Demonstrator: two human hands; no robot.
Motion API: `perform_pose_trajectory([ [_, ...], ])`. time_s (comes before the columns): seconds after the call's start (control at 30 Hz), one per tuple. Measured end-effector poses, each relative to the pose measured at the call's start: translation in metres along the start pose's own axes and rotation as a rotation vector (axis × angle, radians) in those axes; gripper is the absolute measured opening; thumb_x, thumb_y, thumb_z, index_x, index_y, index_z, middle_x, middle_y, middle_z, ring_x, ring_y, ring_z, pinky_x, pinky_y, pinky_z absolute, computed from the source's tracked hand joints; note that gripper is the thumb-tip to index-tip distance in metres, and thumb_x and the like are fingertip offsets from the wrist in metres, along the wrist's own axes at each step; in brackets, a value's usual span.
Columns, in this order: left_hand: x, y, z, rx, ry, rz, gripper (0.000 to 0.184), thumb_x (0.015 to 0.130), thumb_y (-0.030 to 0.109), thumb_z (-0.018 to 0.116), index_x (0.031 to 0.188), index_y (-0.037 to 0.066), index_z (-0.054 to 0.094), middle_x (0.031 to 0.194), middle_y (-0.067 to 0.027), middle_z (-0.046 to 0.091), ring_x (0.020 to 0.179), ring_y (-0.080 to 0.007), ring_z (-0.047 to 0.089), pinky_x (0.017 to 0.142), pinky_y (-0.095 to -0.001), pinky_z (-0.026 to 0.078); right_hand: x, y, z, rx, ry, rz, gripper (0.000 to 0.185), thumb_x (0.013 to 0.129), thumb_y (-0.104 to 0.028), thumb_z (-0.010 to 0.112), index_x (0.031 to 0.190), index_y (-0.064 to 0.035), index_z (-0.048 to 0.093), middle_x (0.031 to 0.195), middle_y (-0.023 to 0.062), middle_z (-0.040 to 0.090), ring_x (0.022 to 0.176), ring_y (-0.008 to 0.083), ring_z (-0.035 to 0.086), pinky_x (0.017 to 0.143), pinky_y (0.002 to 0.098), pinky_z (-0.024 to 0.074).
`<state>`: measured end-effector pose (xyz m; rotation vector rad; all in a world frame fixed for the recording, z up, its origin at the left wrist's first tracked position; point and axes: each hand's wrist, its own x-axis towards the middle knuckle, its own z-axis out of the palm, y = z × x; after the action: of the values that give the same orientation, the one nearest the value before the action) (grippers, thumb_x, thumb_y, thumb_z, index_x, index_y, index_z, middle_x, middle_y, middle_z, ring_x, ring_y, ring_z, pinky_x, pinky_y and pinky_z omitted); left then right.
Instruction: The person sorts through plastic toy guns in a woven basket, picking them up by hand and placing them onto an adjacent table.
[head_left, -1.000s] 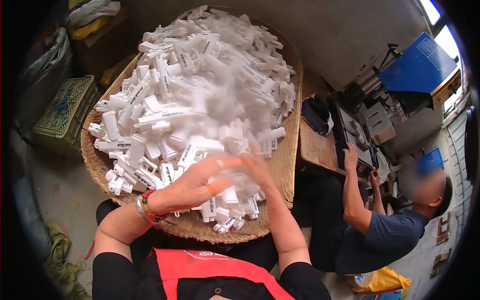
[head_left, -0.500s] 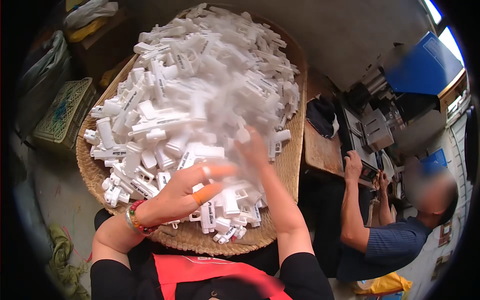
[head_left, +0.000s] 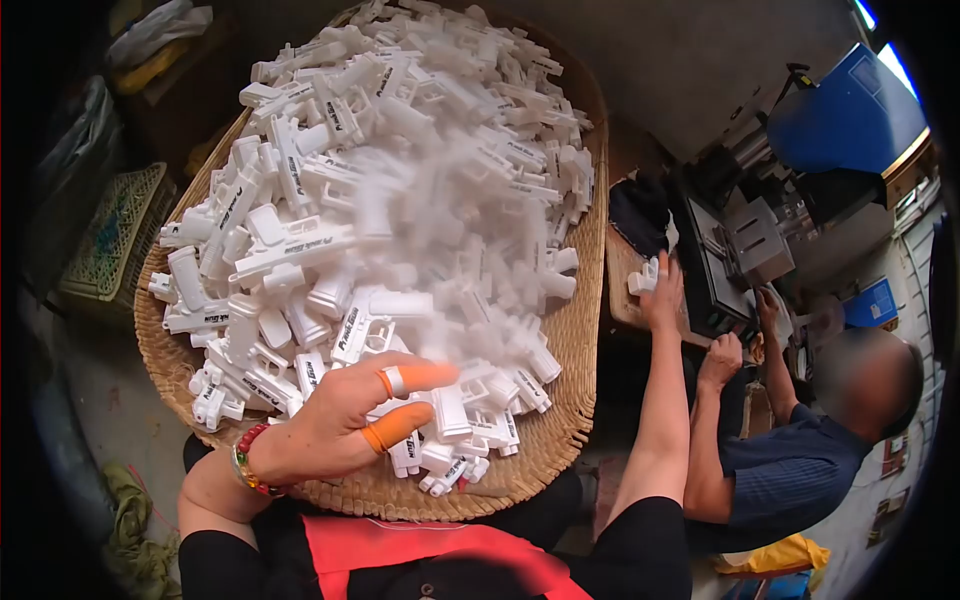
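A large woven basket is heaped with white plastic toy guns, many with black lettering. Over its near part is my left hand, with orange wraps and a white band on its fingers and a beaded bracelet at the wrist. Its thumb and forefinger are apart, with nothing visible between them. Reaching out to the right, my right hand has its fingers on a white plastic piece at the wooden bench. Part of the heap's middle looks blurred.
A co-worker sits at the right, hands at a machine with a blue panel. Dark cloth lies on the bench. A plastic crate stands at the left, and a yellow bag at the lower right.
My right hand has left the heap and moved right to the bench, with a white piece at its fingers. My left hand has shifted slightly left and down. The co-worker's hands have moved.
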<state>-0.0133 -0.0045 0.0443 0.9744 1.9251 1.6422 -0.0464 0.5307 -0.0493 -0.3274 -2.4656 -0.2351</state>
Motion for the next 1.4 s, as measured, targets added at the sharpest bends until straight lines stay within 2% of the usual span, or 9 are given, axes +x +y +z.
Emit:
perform_pose_trajectory([
  [0.1,0.0,-0.004,0.001,0.042,0.024,0.081,0.033,0.087,0.01,0.057,0.119,0.004,0.055,0.109,-0.013,0.06,0.099,-0.0254,0.057,0.086,-0.0316,0.044,0.026,-0.053,0.006,0.493,0.118,-0.313,0.053,0.068,0.0,0.059,0.12,-0.0041,0.051,0.116,0.02,0.051,0.114,0.0382,0.044,0.095,0.0449,0.0378],
  [0.17,0.001,-0.005,0.002,0.056,0.001,0.118,0.033,0.087,0.011,0.057,0.12,0.004,0.055,0.11,-0.0135,0.06,0.099,-0.0263,0.057,0.086,-0.0318,0.044,0.026,-0.119,-0.017,0.164,-0.658,-0.04,0.05,0.068,-0.008,0.062,0.117,-0.0038,0.051,0.118,0.0195,0.05,0.116,0.0367,0.043,0.096,0.0457,0.0365],
  [0.23,0.001,-0.006,0.002,0.081,-0.041,0.156,0.033,0.088,0.011,0.055,0.12,0.004,0.054,0.113,-0.0146,0.059,0.1,-0.0285,0.057,0.086,-0.0325,0.045,-0.008,-0.11,0.055,-0.013,-0.718,-0.23,0.049,0.067,-0.014,0.068,0.112,-0.0029,0.052,0.117,0.0201,0.054,0.107,0.0379,0.05,0.094,0.0409,0.0395],
  [0.33,0.001,-0.019,0.004,0.106,-0.028,0.216,0.033,0.086,0.01,0.059,0.119,0.004,0.056,0.105,-0.0138,0.061,0.095,-0.024,0.059,0.083,-0.0298,0.045,-0.032,-0.124,0.083,-0.001,-0.322,-0.251,0.046,0.066,-0.017,0.068,0.109,-0.0042,0.057,0.106,0.0175,0.059,0.11,0.0318,0.051,0.099,0.0457,0.0323],
  [0.67,0.001,-0.04,0.012,0.643,0.028,0.137,0.059,0.088,0.024,0.056,0.134,-0.003,0.03,0.084,-0.0225,0.056,0.079,-0.0365,0.058,0.071,-0.0386,0.047,-0.075,-0.24,-0.096,1.626,-0.809,0.457,0.037,0.092,-0.032,0.052,0.117,-0.005,0.048,0.103,0.0082,0.062,0.081,0.0134,0.061,0.063,0.0234,0.0473],
  [0.77,0.0,-0.026,0.012,0.419,0.102,0.174,0.076,0.091,0.038,0.05,0.14,-0.004,0.011,0.095,-0.0289,0.057,0.085,-0.0394,0.058,0.072,-0.0386,0.047,-0.105,-0.283,-0.158,1.648,-0.758,0.254,0.043,0.094,-0.032,0.049,0.124,-0.0045,0.038,0.102,0.0069,0.059,0.076,0.0112,0.059,0.06,0.0229,0.0451],
  [0.93,-0.004,-0.031,0.017,-0.004,0.032,-0.043,0.078,0.091,0.037,0.051,0.144,0.004,0.005,0.099,-0.0134,0.057,0.084,-0.0166,0.054,0.076,-0.0287,0.045,-0.13,-0.312,-0.19,1.519,-0.676,0.053,0.05,0.094,-0.044,0.043,0.116,0.0006,0.048,0.094,0.0067,0.059,0.074,0.0124,0.055,0.064,0.0249,0.0453],
  [1.13,-0.018,-0.01,0.02,0.092,0.198,0.106,0.066,0.086,0.019,0.058,0.14,0.0,0.024,0.127,-0.0207,0.047,0.113,-0.024,0.048,0.095,-0.0318,0.037,-0.135,-0.298,-0.218,1.27,-0.626,0.192,0.034,0.094,-0.026,0.052,0.112,0.0019,0.052,0.078,0.007,0.064,0.062,0.0081,0.056,0.054,0.0223,0.0418],
  [1.4,-0.019,-0.011,0.024,0.287,0.277,0.246,0.066,0.085,0.018,0.059,0.139,-0.001,0.026,0.114,-0.0235,0.05,0.101,-0.0366,0.052,0.087,-0.037,0.042,-0.132,-0.298,-0.243,1.589,-0.342,0.375,0.013,0.088,-0.015,0.061,0.088,-0.0043,0.054,0.073,0.0018,0.058,0.062,0.0074,0.056,0.055,0.0188,0.0434],
])
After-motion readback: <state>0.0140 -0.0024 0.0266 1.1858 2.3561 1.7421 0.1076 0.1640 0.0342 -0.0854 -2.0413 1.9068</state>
